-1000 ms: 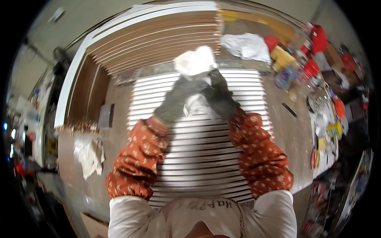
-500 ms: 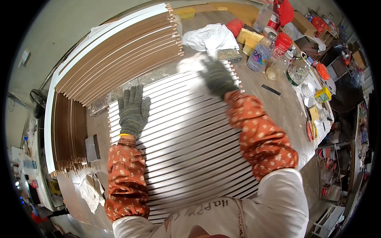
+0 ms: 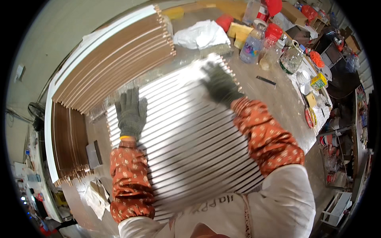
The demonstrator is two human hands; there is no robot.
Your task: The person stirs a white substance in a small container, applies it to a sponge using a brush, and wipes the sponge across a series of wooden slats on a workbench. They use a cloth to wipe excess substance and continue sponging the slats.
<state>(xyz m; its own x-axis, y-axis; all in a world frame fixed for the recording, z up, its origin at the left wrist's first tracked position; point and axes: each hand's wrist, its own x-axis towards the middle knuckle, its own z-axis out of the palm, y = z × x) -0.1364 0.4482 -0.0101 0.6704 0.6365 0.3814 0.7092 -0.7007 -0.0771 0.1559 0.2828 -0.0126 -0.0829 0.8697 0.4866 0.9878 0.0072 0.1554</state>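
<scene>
A panel of white slats (image 3: 166,119) with dark gaps and small reddish pegs along its ends lies flat in front of me. My left hand (image 3: 131,113), in a dark grey-green knit glove, rests flat on the panel's left part with the fingers stretched out. Over the far right part is my right hand (image 3: 220,84), gloved alike and smeared by motion. At its fingers a blurred white cloth (image 3: 193,72) hides the slat lines; its outline is lost in the glare.
Stacked brown-and-white slatted panels (image 3: 115,51) stand beyond and left. A white plastic bag (image 3: 202,35), yellow sponge (image 3: 239,31), bottles (image 3: 252,47), a black strip (image 3: 266,80) and scissors (image 3: 308,118) lie far and right. A crumpled cloth (image 3: 97,198) is at near left.
My right hand has swept slightly nearer and right over the slats, and the white cloth at its fingers has shifted with it. My left hand stays flat on the panel. The view has turned slightly.
</scene>
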